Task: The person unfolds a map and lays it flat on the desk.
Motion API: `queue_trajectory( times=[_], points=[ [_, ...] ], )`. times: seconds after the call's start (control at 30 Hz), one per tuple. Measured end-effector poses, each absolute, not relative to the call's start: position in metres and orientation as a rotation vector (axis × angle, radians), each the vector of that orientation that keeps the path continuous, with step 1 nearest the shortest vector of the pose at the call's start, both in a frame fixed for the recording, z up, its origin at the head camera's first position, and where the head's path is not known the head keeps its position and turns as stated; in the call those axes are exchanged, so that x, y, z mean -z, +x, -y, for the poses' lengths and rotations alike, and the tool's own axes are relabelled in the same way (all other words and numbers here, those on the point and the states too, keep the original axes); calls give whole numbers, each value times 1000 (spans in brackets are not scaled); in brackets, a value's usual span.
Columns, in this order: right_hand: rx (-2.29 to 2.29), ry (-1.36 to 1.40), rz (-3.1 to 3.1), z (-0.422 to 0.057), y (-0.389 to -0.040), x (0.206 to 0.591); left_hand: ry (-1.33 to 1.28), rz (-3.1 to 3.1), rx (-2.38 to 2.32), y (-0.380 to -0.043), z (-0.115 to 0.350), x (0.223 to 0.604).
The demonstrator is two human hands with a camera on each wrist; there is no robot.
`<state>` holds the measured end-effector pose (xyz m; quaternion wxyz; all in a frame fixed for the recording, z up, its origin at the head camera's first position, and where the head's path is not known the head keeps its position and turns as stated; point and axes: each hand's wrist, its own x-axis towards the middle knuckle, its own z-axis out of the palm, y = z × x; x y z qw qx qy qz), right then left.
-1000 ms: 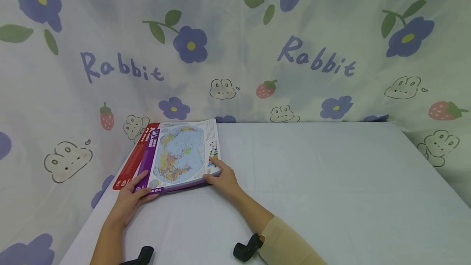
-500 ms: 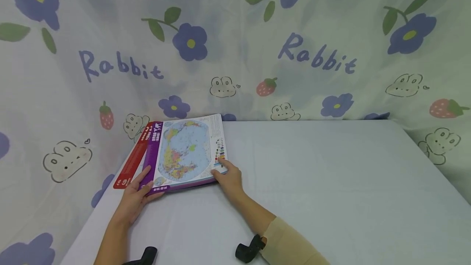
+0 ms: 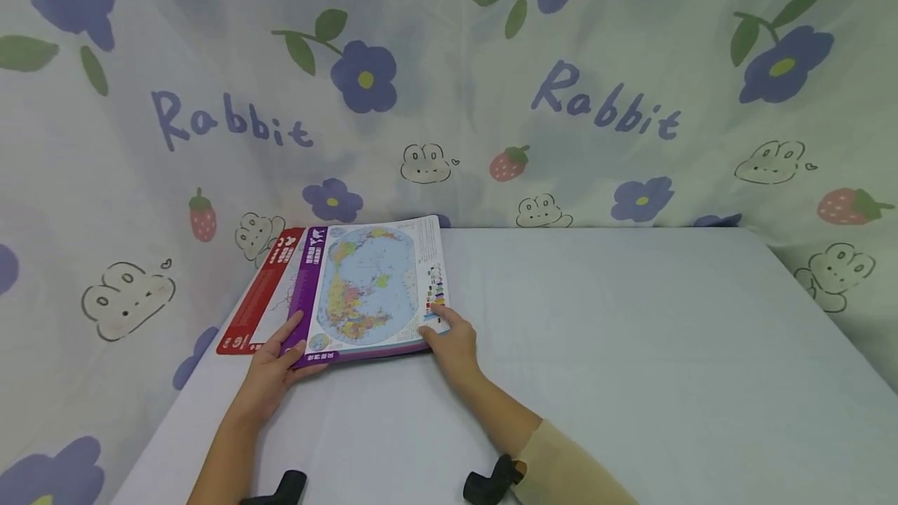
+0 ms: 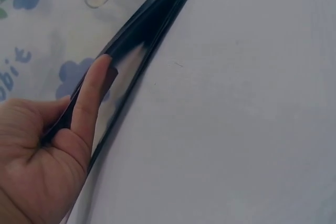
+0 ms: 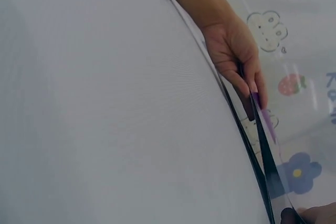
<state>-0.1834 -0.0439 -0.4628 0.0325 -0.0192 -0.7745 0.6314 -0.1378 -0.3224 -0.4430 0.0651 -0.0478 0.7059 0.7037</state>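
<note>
A world map board (image 3: 370, 279) with a purple border lies at the left of the table in the head view. Partly covered beneath it is a second map board (image 3: 245, 318) with a red border. My left hand (image 3: 270, 372) pinches the near left corner of the purple-bordered board, thumb on top and fingers below. At its near right corner, my right hand (image 3: 454, 343) grips the edge. The left wrist view shows the left hand (image 4: 47, 166) holding this edge raised, with a gap above the dark edge of the lower board (image 4: 139, 72).
White cloth covers the table (image 3: 631, 333), which stretches away to the right. Behind it hangs a curtain (image 3: 449, 84) printed with flowers, rabbits and strawberries. A black wrist mount (image 3: 491, 482) sits by the right sleeve (image 3: 561, 458).
Both hands have moved right together with the purple-bordered world map board. More of the red-bordered board underneath has come into sight, while that board stays about where it was.
</note>
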Motion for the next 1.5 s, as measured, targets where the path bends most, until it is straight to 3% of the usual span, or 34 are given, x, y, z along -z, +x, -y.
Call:
queue_trajectory(
  times=[0.57, 1.5],
  points=[
    [-1953, -112, 2371, 32, -182, 459, -128, -2148, -2088, -142, 304, 440],
    [-1832, -271, 2488, -32, -175, 456, -73, -2010, -2132, -156, 243, 446]
  ],
)
